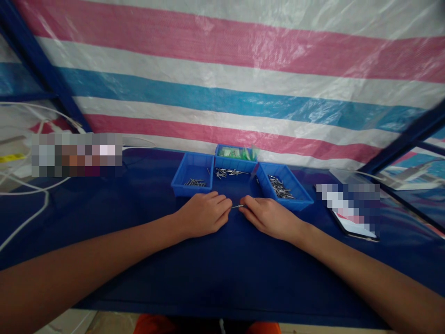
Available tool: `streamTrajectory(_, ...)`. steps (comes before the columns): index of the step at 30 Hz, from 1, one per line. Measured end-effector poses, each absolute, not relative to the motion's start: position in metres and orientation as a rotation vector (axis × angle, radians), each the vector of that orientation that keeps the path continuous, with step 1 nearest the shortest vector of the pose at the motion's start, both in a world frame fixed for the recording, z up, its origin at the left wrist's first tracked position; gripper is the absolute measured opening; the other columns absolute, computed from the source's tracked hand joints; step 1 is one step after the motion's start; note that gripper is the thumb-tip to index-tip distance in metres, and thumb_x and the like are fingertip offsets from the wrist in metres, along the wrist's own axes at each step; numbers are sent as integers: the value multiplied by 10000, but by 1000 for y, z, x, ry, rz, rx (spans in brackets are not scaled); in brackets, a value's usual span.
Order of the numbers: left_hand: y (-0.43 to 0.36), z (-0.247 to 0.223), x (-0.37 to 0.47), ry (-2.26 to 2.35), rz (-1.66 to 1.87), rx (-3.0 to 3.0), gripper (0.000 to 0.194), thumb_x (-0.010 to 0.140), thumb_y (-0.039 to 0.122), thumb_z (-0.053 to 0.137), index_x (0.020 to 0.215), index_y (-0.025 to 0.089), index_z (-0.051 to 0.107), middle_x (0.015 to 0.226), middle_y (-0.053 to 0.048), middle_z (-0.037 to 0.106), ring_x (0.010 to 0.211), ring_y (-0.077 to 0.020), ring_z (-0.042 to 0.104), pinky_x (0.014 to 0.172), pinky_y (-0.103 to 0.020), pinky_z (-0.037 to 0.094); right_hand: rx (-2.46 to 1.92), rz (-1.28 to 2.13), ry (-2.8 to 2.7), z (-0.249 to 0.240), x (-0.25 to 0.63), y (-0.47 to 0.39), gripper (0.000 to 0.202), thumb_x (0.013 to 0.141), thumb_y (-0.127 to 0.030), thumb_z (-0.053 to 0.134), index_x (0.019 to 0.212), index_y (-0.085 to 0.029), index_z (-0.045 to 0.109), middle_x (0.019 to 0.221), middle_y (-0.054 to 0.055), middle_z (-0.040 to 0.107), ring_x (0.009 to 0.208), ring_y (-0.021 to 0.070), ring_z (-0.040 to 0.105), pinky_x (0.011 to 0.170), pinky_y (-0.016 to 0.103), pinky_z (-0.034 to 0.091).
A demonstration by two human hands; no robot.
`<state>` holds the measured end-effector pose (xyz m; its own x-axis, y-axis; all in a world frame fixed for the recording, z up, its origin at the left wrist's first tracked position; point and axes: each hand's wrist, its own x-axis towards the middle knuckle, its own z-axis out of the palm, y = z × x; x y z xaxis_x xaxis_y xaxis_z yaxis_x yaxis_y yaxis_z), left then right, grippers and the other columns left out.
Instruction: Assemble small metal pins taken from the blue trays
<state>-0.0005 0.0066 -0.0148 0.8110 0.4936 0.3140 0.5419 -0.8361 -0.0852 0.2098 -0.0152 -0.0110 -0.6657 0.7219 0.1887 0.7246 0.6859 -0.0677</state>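
My left hand [205, 214] and my right hand [269, 215] meet closely above the table, fingers closed in pinches. Between their fingertips stretches a thin silvery metal pin [237, 206], one end in each hand; its ends are hidden by the fingers. Just beyond the left hand is a blue bin [192, 189] holding a small heap of metal pins [195, 183]. Past the right hand, another blue bin [295, 201] contains a larger pile of metal pieces [278, 187]. Loose pins [231, 172] lie on the table between the bins.
At the back stands a third blue bin [236, 163] with green-and-clear plastic packets [239, 153]. A phone [351, 222] lies on the dark blue table [222, 278] at the right. White cables [45, 199] run along the left. A striped plastic sheet [222, 102] hangs behind.
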Motion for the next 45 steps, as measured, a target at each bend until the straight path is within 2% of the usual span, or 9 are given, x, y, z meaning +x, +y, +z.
streamTrajectory(8,9,-16,0,-838,-474,-2820,206,909,255,355,842,176,533,802,-13,592,743,-151,529,632,-273,395,-1128,-60,-2713,-14,211,-14,261,969,-279,270,858,-166,478,724,30,576,635,136,562,598,245,384)
streamTrajectory(16,8,-16,0,-852,-472,-2797,220,924,238,328,842,170,521,810,-15,592,739,-148,533,637,-270,394,-1156,-111,-2672,-12,209,-16,223,949,-328,350,941,-147,481,745,44,610,648,153,591,581,246,388)
streamTrajectory(28,7,-12,1,-877,-438,-2839,229,917,251,340,853,164,542,808,-23,600,748,-142,534,658,-255,399,-1122,-103,-2733,-11,208,-16,252,964,-274,298,850,-161,493,737,39,581,628,134,563,595,246,380)
streamTrajectory(32,7,-12,1,-888,-425,-2839,222,919,245,341,859,165,539,807,-21,600,751,-144,531,655,-252,400,-1137,-48,-2709,-12,209,-16,199,949,-302,347,917,-159,481,779,50,603,681,154,593,612,252,407)
streamTrajectory(35,8,-13,1,-876,-431,-2841,217,919,242,342,866,165,538,808,-20,600,745,-144,529,652,-252,399,-1150,2,-2680,-12,210,-16,148,947,-264,350,985,-161,449,831,55,619,708,156,606,617,250,418)
streamTrajectory(45,9,-14,2,-900,-434,-2872,215,921,229,335,841,166,525,792,-10,599,724,-132,558,620,-245,398,-1154,50,-2688,-12,210,-14,105,933,-232,372,937,-171,457,800,47,614,692,155,602,605,248,414)
